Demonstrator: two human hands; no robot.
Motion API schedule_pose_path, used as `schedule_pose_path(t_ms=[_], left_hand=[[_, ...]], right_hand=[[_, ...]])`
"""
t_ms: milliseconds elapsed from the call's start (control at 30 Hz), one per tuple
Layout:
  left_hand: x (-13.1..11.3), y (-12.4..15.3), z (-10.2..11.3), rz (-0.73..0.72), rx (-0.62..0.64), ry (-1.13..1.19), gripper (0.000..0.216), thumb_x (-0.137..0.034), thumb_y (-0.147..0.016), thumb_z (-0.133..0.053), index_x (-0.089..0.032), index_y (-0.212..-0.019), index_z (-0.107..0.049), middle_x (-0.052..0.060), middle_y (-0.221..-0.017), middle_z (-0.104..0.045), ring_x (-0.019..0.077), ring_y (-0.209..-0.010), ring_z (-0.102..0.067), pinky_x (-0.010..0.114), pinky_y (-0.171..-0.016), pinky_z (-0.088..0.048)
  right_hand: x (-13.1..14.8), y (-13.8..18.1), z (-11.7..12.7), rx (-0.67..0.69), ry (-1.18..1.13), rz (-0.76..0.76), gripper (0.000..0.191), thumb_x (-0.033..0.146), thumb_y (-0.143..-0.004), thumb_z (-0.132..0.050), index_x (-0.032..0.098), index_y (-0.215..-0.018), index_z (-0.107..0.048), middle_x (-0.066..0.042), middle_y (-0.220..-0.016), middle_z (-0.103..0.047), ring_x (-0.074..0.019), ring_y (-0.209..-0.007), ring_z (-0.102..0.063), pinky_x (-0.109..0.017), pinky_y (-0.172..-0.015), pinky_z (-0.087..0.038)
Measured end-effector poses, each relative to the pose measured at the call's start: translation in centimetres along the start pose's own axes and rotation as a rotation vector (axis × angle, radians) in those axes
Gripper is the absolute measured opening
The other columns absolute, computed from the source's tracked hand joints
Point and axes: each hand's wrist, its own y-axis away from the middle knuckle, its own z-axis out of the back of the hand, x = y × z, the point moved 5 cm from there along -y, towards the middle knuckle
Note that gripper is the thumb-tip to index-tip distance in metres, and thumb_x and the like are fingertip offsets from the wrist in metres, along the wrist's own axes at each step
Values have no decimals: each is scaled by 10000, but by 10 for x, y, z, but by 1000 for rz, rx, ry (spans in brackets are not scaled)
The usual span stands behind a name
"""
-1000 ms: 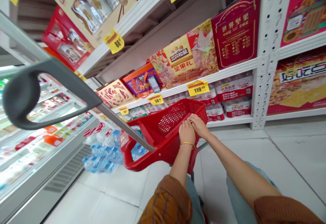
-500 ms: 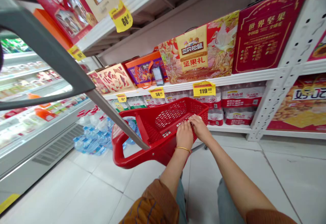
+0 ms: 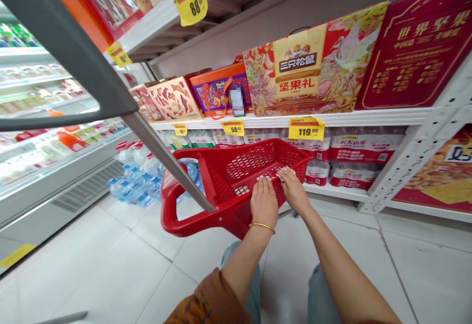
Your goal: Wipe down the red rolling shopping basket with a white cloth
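Note:
A red plastic shopping basket point(image 3: 239, 166) with perforated walls sits in front of me, fixed to a grey metal cart frame point(image 3: 169, 164). My left hand point(image 3: 264, 205), with a gold bracelet at the wrist, hooks its fingers over the basket's near rim. Just right of it, my right hand point(image 3: 294, 190) has its fingers bent over the same rim, near the right end. The undersides of both hands are hidden. Inside the basket, the visible floor and walls are bare. A dark grey handle loop point(image 3: 70, 44) rises at upper left.
Ahead, a white shelf point(image 3: 383, 117) bears gift boxes point(image 3: 313, 68), with shrink-wrapped water bottles point(image 3: 363, 147) below. Bottled water packs point(image 3: 136, 181) stand on the tiled floor point(image 3: 121, 275) at left. A refrigerated display case point(image 3: 88, 176) runs along the left side.
The view has shifted, and the shelf boxes look larger and nearer. A small gap has opened between my hands, which were close together on the rim.

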Motion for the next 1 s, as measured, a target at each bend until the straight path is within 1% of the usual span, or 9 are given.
schedule_pose_path(t_ms=[167, 267, 333, 433, 567, 667, 800, 900, 1000], left_hand=[[-1, 0, -5, -20, -48, 12, 471, -108, -918, -290, -34, -1363, -424, 188, -1383, -487, 252, -1330, -398, 389, -1119, -283], [0, 2, -8, -53, -87, 0, 463, -126, -927, -295, -34, -1363, -422, 185, -1380, -491, 249, -1331, -396, 400, -1113, -295], [1, 3, -10, -67, -109, -24, 466, -137, -932, -294, -42, -1374, -407, 180, -1384, -488, 241, -1332, -394, 404, -1108, -304], [1, 4, -9, -75, -119, -56, 472, -143, -938, -284, -28, -1385, -385, 182, -1391, -480, 237, -1335, -390, 393, -1116, -293], [1, 4, -2, -78, -77, -59, 472, -136, -940, -272, -12, -1380, -388, 176, -1405, -465, 241, -1334, -391, 376, -1124, -287], [3, 5, 4, -78, -49, -46, 472, -131, -938, -279, -16, -1383, -385, 173, -1415, -453, 237, -1332, -395, 373, -1124, -293], [11, 12, 11, -21, -42, -36, 474, -123, -929, -291, -16, -1380, -388, 185, -1417, -446, 245, -1339, -385, 390, -1121, -299], [17, 21, 17, 8, -28, -33, 481, -109, -911, -321, -7, -1375, -392, 209, -1425, -423, 250, -1347, -373, 410, -1119, -301], [24, 28, 23, 52, -10, -39, 479, -110, -909, -332, 1, -1370, -399, 223, -1422, -420, 266, -1351, -365, 419, -1123, -291]], right_hand=[[16, 7, -4, 68, -90, 7, 430, 118, -835, -374, 158, -1182, -625, -145, -1251, -596, -254, -1280, -459, -534, -1102, -336], [25, 9, -3, 107, -151, 58, 449, 119, -836, -381, 182, -1222, -602, -124, -1260, -599, -236, -1269, -478, -524, -1104, -340], [28, 10, -2, 128, -186, 83, 467, 116, -834, -386, 190, -1253, -580, -116, -1272, -596, -226, -1270, -480, -515, -1104, -344], [28, 12, -1, 127, -207, 83, 468, 121, -840, -385, 194, -1264, -572, -112, -1280, -592, -219, -1278, -475, -503, -1096, -360], [26, 11, -3, 112, -180, 106, 457, 118, -835, -394, 191, -1244, -586, -118, -1269, -597, -234, -1277, -474, -524, -1086, -366], [25, 11, -5, 97, -145, 140, 441, 118, -844, -398, 198, -1234, -589, -121, -1257, -602, -249, -1275, -474, -562, -1088, -342], [26, 11, -7, 81, -98, 179, 409, 134, -875, -386, 188, -1227, -586, -127, -1252, -604, -258, -1302, -437, -590, -1091, -313], [24, 11, -7, 66, -39, 167, 420, 111, -873, -362, 164, -1228, -582, -137, -1258, -596, -263, -1342, -379, -587, -1094, -308], [17, 10, -5, 23, 33, 111, 452, 70, -843, -360, 165, -1225, -582, -134, -1271, -585, -270, -1366, -337, -602, -1100, -284]])
